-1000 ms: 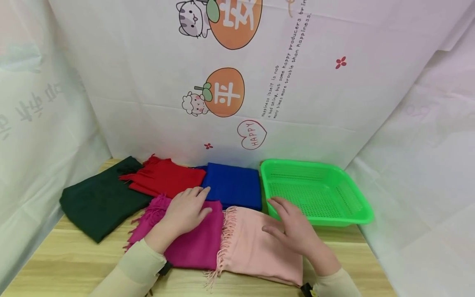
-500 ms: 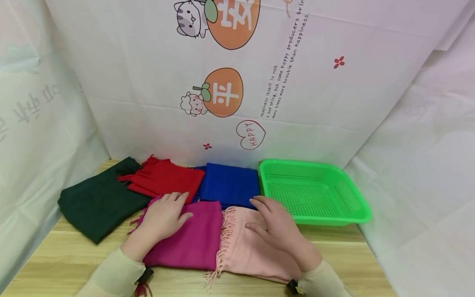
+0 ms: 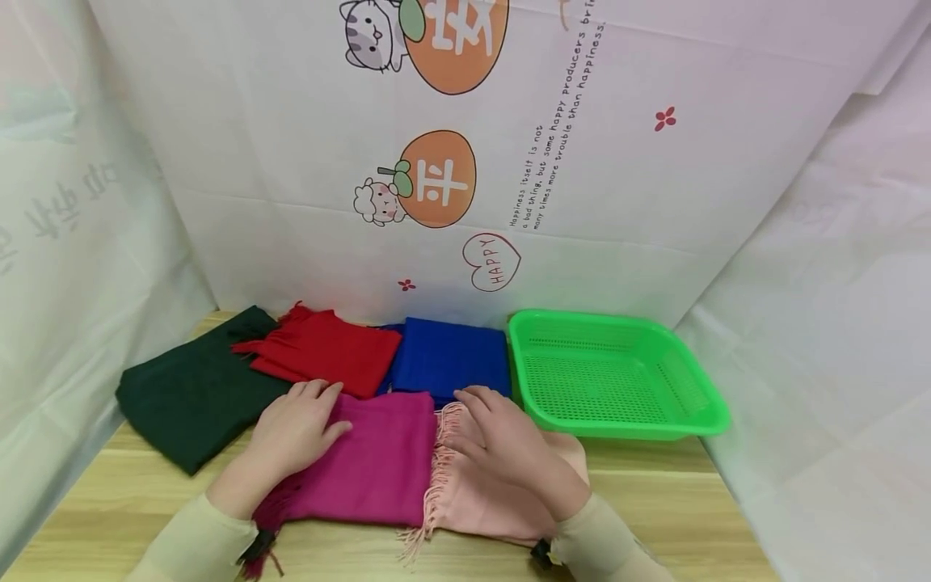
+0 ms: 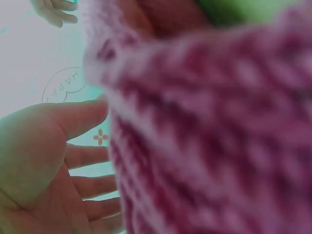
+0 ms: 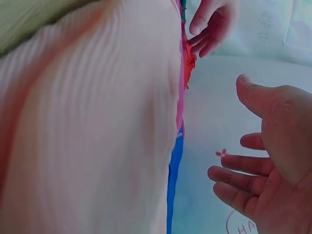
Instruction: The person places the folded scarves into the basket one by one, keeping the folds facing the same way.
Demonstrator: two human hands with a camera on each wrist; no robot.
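A folded magenta scarf [image 3: 378, 465] lies on the table, its fringe at the left. My left hand [image 3: 294, 428] is over its left end, the fingers loosely straight. In the left wrist view, magenta cloth [image 4: 204, 126] fills much of the picture beside the spread left hand [image 4: 44, 170]. To the right lies a folded pink scarf [image 3: 483, 509], fringe towards the magenta one. Above it is my right hand [image 3: 505, 440], fingertips pointing at the blue scarf's front edge. Its palm and parted fingers hold nothing in the right wrist view, standing apart from the pink cloth [image 5: 112, 136].
Behind these lie a folded blue scarf [image 3: 451, 356], a red fringed scarf [image 3: 327, 347] and a dark green one [image 3: 196, 396] at far left. A green perforated basket [image 3: 700, 373] stands at the back right. White printed cloth [image 3: 625, 202] walls the table on three sides.
Both hands have moved left: the left from the magenta scarf's middle to its fringed end, the right from beside the basket across the pink scarf towards its fringe. The scarves look unmoved.
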